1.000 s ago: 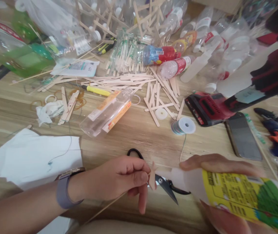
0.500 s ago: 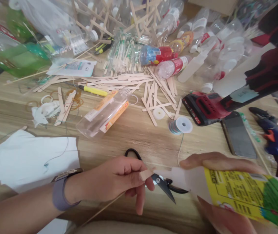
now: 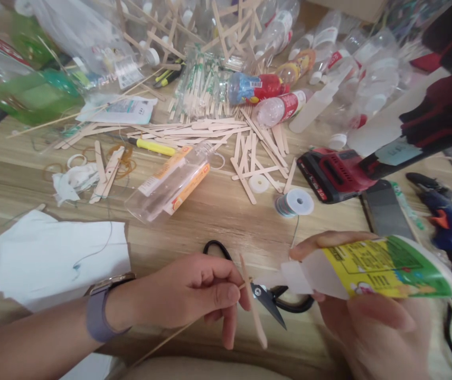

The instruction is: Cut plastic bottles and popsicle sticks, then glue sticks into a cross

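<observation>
My left hand [image 3: 206, 290] is closed, thumb and fingers pinching a thin wooden skewer [image 3: 166, 340] that trails down-left below the wrist. At the skewer's tip, just beyond my thumb, a flat wooden craft stick [image 3: 254, 306] stands crosswise; whether it is fixed there I cannot tell. My right hand [image 3: 380, 327] is wrapped round a white glue bottle [image 3: 384, 266] with a yellow and green label. Its pale nozzle points left, close to the craft stick. Black-handled scissors [image 3: 269, 306] lie on the table behind, partly hidden by my left hand and the craft stick.
A clear bottle [image 3: 172, 182], a thread spool [image 3: 294, 203] and loose craft sticks [image 3: 245, 169] lie ahead. A red and black power tool [image 3: 340, 171], a phone [image 3: 388, 208] and a blue glue gun [image 3: 443, 216] are right. White paper [image 3: 52, 253] lies left; plastic bottles [image 3: 281, 108] crowd the back.
The craft stick at the skewer's tip has turned and now shows its long side. The glue bottle has tilted and drawn slightly away from it, and more of my right hand shows.
</observation>
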The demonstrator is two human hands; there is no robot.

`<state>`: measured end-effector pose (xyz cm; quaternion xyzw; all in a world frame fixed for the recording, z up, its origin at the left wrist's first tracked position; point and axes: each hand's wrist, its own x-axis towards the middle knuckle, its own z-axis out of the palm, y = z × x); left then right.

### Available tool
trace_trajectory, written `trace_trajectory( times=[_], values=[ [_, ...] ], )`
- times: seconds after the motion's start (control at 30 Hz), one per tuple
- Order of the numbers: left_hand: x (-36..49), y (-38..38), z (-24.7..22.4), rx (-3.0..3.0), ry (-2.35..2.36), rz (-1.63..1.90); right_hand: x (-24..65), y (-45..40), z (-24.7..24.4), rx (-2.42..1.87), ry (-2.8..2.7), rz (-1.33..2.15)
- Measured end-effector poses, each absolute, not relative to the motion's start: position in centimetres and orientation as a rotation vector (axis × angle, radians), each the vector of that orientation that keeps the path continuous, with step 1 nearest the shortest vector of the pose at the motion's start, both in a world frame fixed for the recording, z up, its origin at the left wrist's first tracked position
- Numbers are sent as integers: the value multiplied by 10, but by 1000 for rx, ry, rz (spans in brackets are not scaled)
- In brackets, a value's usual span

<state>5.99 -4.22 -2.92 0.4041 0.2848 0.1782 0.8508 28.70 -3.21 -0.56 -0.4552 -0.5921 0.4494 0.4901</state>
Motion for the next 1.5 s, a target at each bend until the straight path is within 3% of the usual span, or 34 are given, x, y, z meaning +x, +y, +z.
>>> trace_trajectory(
  times=[1.5],
  values=[
    [58,-46,-29,919,625,325,287,-29,-5,-1130,-1376,1362]
  ],
)
